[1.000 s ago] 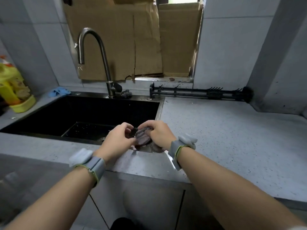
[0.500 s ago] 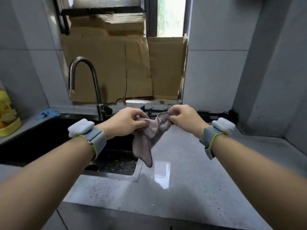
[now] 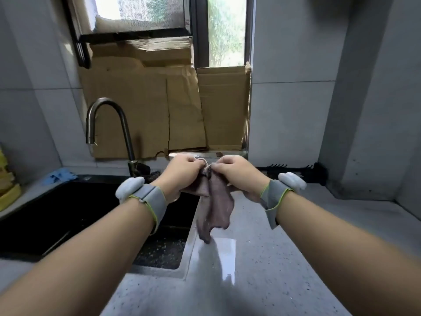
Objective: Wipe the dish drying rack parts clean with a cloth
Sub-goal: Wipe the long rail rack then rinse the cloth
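A damp purple-grey cloth (image 3: 216, 204) hangs in the air over the right rim of the sink. My left hand (image 3: 182, 173) pinches its top edge, and my right hand (image 3: 237, 174) pinches the same edge right beside it, knuckles almost touching. The cloth droops down between my wrists, its tip above the counter. Black dish rack parts (image 3: 293, 171) lie along the back wall on the counter, behind my right wrist and partly hidden by it.
A black sink (image 3: 57, 215) fills the left, with a curved steel faucet (image 3: 107, 126) behind it. Cardboard sheets (image 3: 164, 110) lean against the window. A blue cloth (image 3: 59, 176) and a yellow bottle (image 3: 6, 190) sit far left. The grey speckled counter (image 3: 319, 236) stretches right.
Both hands have lifted the cloth from the counter edge up to chest height and let it unfold. Since half a second ago they have drawn closer together on its top edge.
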Demonstrator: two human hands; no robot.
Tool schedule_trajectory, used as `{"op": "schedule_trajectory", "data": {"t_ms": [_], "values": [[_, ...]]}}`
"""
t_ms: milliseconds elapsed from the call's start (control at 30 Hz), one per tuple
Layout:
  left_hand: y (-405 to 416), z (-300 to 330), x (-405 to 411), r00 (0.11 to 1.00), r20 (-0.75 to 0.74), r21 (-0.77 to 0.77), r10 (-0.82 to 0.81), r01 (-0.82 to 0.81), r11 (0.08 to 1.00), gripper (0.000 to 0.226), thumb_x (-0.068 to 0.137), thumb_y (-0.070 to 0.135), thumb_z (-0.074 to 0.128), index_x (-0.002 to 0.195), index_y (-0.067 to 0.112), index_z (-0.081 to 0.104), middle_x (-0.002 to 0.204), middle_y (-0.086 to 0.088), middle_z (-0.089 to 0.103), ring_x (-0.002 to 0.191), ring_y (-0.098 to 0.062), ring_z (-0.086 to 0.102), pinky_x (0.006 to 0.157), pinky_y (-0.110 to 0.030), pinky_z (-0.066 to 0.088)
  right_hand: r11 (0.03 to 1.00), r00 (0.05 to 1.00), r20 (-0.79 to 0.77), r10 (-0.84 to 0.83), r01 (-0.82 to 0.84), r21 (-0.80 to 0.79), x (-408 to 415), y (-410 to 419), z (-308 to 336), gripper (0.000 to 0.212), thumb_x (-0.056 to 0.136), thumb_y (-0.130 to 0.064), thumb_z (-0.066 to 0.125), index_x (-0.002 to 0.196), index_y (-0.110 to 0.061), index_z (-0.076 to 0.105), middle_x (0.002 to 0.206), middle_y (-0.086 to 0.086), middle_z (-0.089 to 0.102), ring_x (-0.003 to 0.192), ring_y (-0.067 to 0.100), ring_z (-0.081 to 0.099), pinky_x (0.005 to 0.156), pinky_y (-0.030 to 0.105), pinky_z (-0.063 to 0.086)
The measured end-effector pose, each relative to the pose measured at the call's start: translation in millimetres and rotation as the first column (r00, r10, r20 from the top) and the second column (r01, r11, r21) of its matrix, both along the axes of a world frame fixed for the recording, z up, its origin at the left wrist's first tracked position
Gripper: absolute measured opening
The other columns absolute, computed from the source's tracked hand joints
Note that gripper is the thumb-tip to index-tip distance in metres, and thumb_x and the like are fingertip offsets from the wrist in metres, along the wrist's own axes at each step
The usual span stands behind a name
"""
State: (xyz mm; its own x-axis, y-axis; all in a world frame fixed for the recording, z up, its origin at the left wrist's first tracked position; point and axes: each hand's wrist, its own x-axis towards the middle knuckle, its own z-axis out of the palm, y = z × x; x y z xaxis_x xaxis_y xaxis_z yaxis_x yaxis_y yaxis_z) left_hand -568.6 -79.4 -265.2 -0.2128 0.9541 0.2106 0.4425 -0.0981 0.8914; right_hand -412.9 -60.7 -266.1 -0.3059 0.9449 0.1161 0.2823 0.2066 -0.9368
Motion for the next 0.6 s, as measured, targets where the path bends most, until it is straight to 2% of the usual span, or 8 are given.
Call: {"op": "schedule_trajectory", "data": {"t_ms": [100,200,267,333,400,467,533,600], "values": [[-10.4,3.2,7.4,0.949,0.295,-0.025,-0.109,0.121,0.992,0.023,0.095,0.017,0.056,0.079,0.009,0.071,0.069,-0.004,0.064,0.068,-0.021,0.06,0.071,-0.038,0.048,0.999,0.998,-0.065,0.018,-0.021,-0.041,-12.0,2.1,-4.8,0.046,0.088,-0.052,0.066,0.106,-0.013,0.052,0.093,0.002,0.064,0.072,0.011,0.061,0.055,0.027,0.05],[-23.0,8.2,-8.2,0.829,0.51,-0.043,-0.229,0.29,0.956,0.043,0.097,0.022,0.05,0.063,0.015,0.076,0.071,-0.002,0.066,0.065,-0.016,0.057,0.073,-0.035,0.051,0.999,0.999,-0.042,0.025,-0.026,-0.031,-16.5,11.0,-7.1,0.048,0.078,-0.038,0.078,0.11,-0.016,0.05,0.102,0.007,0.064,0.087,0.021,0.066,0.066,0.04,0.058],[-28.5,5.5,-23.4,0.856,0.435,-0.044,-0.279,0.329,0.943,0.034,0.094,0.018,0.052,0.073,0.015,0.077,0.082,-0.002,0.069,0.071,-0.015,0.062,0.074,-0.032,0.053,1.0,1.0,0.021,0.009,-0.01,0.025,-22.6,14.0,-7.4,0.034,0.075,-0.02,0.074,0.102,-0.017,0.055,0.092,0.008,0.061,0.082,0.025,0.062,0.068,0.045,0.056],[-30.7,-2.3,-40.1,0.942,0.229,-0.04,-0.245,0.26,0.965,0.017,0.085,0.018,0.065,0.1,0.017,0.074,0.097,0.0,0.07,0.091,-0.015,0.065,0.085,-0.033,0.052,0.997,1.0,0.011,-0.024,0.023,0.072,-31.5,15.2,-3.9,0.022,0.074,-0.012,0.067,0.093,-0.018,0.059,0.084,0.007,0.058,0.077,0.025,0.057,0.063,0.045,0.054],[-29.1,-19.0,-55.9,0.973,0.123,-0.021,-0.196,0.2,0.98,0.052,0.073,0.029,0.08,0.121,0.021,0.062,0.115,0.003,0.067,0.108,-0.013,0.064,0.095,-0.03,0.05,1.0,0.991,-0.135,0.002,0.0,0.013,-41.2,15.2,2.0,0.017,0.082,-0.002,0.063,0.091,-0.016,0.058,0.088,0.01,0.057,0.077,0.025,0.055,0.055,0.037,0.047],[-29.6,-34.9,-58.3,0.958,0.157,-0.01,-0.24,0.244,0.97,0.065,0.077,0.022,0.086,0.132,0.023,0.051,0.121,0.003,0.066,0.11,-0.01,0.065,0.093,-0.025,0.052,0.989,0.932,-0.352,0.084,-0.122,-0.087,-50.2,14.7,9.9,0.018,0.089,0.006,0.056,0.094,-0.011,0.057,0.092,0.015,0.056,0.083,0.029,0.053,0.059,0.037,0.044],[-25.6,-49.1,-50.2,0.947,0.206,0.02,-0.245,0.246,0.969,0.044,0.086,0.01,0.077,0.124,0.018,0.055,0.1,0.002,0.07,0.089,-0.014,0.068,0.075,-0.024,0.055,0.965,0.854,-0.504,0.128,-0.224,-0.135,-52.8,12.5,15.6,0.017,0.09,0.008,0.054,0.095,-0.008,0.058,0.091,0.017,0.059,0.084,0.03,0.059,0.078,0.05,0.052],[-13.2,-56.1,-46.8,0.973,0.177,0.042,-0.146,0.141,0.989,0.012,0.092,0.006,0.069,0.102,0.006,0.063,0.08,-0.004,0.064,0.076,-0.024,0.064,0.064,-0.028,0.051,0.964,0.851,-0.519,0.075,-0.194,-0.179,-49.0,18.6,11.5,0.016,0.089,0.007,0.055,0.09,-0.009,0.059,0.086,0.015,0.062,0.08,0.028,0.063,0.087,0.053,0.053]]}}
